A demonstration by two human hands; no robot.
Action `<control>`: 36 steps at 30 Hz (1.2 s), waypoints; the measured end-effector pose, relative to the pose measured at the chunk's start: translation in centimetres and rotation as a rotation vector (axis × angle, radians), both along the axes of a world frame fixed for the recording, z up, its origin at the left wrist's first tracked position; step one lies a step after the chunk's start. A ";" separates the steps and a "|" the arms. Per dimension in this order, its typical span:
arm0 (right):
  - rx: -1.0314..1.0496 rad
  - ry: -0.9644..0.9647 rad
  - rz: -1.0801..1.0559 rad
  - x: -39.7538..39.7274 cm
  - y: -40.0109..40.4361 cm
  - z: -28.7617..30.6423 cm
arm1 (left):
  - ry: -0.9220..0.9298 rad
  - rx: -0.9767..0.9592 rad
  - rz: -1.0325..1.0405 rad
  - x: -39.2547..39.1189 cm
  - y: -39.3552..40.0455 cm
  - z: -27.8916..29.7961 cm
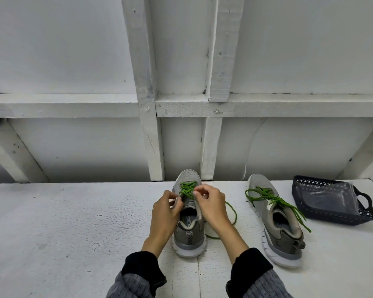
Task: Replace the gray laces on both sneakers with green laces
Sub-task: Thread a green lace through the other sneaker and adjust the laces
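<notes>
1. The left hand (165,208) curls its fingers round the upper edge of the left sneaker (189,214), near the tongue, steadying it on the white table (52,222).
2. The right hand (210,204) pinches the green lace (186,190) near the top eyelets. The cord looks thin, limp and light, so it is probably best held close to its tip.
3. The right sneaker (274,220) stands near, laced green, ends loose.
4. A dark mesh basket (310,214) holds a clear plastic bag (323,198); contents unclear.
</notes>
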State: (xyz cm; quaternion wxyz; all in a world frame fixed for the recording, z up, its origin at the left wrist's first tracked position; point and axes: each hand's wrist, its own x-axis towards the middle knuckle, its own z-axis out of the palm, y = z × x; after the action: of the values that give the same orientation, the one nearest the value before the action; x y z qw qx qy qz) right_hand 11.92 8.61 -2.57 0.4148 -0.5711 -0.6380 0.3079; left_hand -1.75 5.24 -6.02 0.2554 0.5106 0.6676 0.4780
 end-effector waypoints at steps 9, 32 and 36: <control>0.071 -0.154 0.053 0.5 -0.4 -0.4 | -0.161 0.032 0.048 0.5 -0.2 0.2; 0.087 -0.163 -0.090 1.6 -1.6 -1.0 | -0.243 -0.032 -0.135 1.9 -0.3 0.0; 0.087 -0.174 -0.091 0.8 -1.9 -1.1 | -0.565 -0.146 -0.080 0.9 0.3 -0.5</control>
State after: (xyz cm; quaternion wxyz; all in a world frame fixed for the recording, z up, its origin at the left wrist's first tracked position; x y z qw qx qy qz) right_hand 12.74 6.69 -3.72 0.3959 -0.6054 -0.6577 0.2101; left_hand -0.82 5.57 -6.54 0.4858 0.3633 0.5821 0.5414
